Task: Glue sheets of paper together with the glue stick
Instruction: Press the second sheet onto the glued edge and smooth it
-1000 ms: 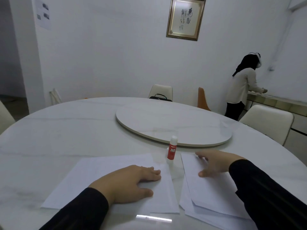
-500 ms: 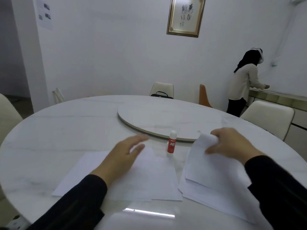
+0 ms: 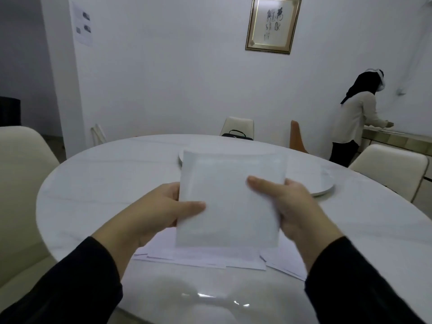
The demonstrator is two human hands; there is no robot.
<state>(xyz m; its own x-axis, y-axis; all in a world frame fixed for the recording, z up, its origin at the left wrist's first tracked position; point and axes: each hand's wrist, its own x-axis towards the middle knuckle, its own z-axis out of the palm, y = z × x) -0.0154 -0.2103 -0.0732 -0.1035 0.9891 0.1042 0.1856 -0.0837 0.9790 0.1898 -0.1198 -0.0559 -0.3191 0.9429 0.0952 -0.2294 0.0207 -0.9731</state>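
Observation:
A white sheet of paper (image 3: 231, 197) is held upright in front of me, above the table. My left hand (image 3: 161, 211) grips its left edge with the thumb on the near face. My right hand (image 3: 287, 204) grips its right edge the same way. More white sheets (image 3: 210, 256) lie flat on the round white table (image 3: 98, 183) below the raised one. The glue stick is hidden behind the raised sheet.
A round turntable (image 3: 325, 185) sits at the table's middle, mostly behind the sheet. Cream chairs stand at the left (image 3: 21, 174), far side (image 3: 237, 126) and right (image 3: 388, 169). A person (image 3: 355, 120) stands at a counter at the far right.
Both hands have left the table: the right one lifted a sheet from the right pile, the left one joined it, and the sheet now stands raised between them, covering the glue stick.

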